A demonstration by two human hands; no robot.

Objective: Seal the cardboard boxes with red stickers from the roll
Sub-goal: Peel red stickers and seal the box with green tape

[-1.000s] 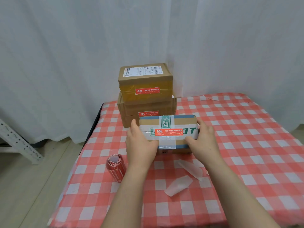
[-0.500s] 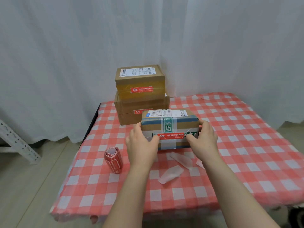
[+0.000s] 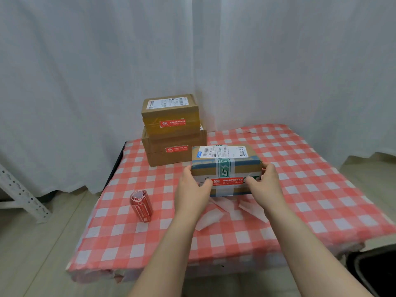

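A: Where's the box?
B: Taped box (image 3: 227, 168), green strip over the top, mid-table, just front-right of the 2-box stack. Red sticker (image 3: 228, 181) runs across its front face. Can't tell if it's sitting on the checked cloth (image 3: 321, 189) or raised a bit.
A: Hands?
B: Left hand (image 3: 192, 189) grips the left end, right hand (image 3: 265, 187) the right end. Thumbs on the front by the sticker's ends.
A: How'll it handle?
B: Prob light. Small carton, stiff walls, tape maybe a bit slick. Short ends look like the best hold.
A: Rest?
B: Sticker roll (image 3: 141, 205) lies left of the left hand, apart. White backing scraps (image 3: 209, 219) near the wrists. Upper box (image 3: 170, 113) & lower box (image 3: 173, 148) each carry a red sticker already.
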